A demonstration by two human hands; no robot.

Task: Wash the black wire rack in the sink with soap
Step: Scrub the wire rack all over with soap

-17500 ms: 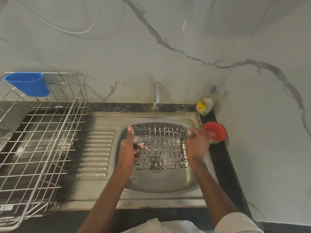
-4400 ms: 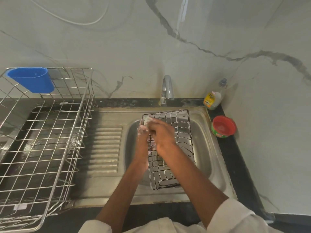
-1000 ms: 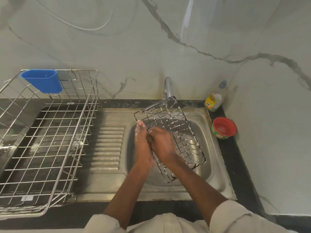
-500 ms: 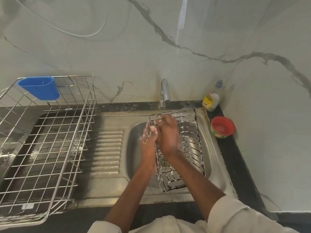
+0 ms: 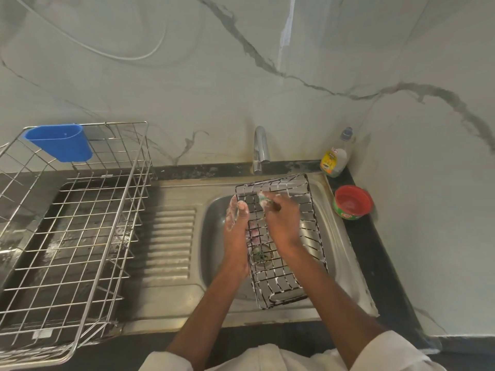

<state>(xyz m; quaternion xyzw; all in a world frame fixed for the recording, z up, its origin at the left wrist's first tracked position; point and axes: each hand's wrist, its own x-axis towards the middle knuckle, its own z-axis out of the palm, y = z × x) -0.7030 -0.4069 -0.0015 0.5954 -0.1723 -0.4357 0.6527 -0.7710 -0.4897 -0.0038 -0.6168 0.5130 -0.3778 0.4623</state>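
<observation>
Nearest the camera, two bare forearms reach out of pale sleeves [image 5: 396, 352] over the dark counter edge toward the stainless-steel sink [image 5: 214, 236]. The black wire rack [image 5: 284, 282], a rectangular grid streaked with white soap foam, lies lengthwise over the basin, its near end resting on the sink's front rim and its far end up near the back rim, tilted slightly to the right. The left hand [image 5: 237, 226] sits at the rack's left long edge: the palm and fingers are hidden beneath the wire side while the thumb lies on top, so the edge is pinched between them, and foam covers the fingertips. The right hand [image 5: 282, 220] lies on top of the grid toward its far half, fingers curled tight around a small foamy green scrub pad [image 5: 263, 199] that is pressed against the wires — the pad sticks out past the knuckles toward the rack's far left corner. Through the grid, the round drain [image 5: 261, 254] shows at the bottom of the basin, with something pinkish just beyond it that is too blurred to name. To the left, the ribbed drainboard [image 5: 168, 242] leads to a large silver wire dish basket [image 5: 67, 236] with a blue plastic cup holder [image 5: 60, 141] hooked on its far corner. Right of the sink on the black counter stands a round red tub [image 5: 352, 202], and beyond it a clear soap bottle with a yellow label [image 5: 334, 159]. At the back — just behind the rack's far end — rises the chrome tap [image 5: 260, 148] against the grey-veined marble wall [image 5: 241, 76].
</observation>
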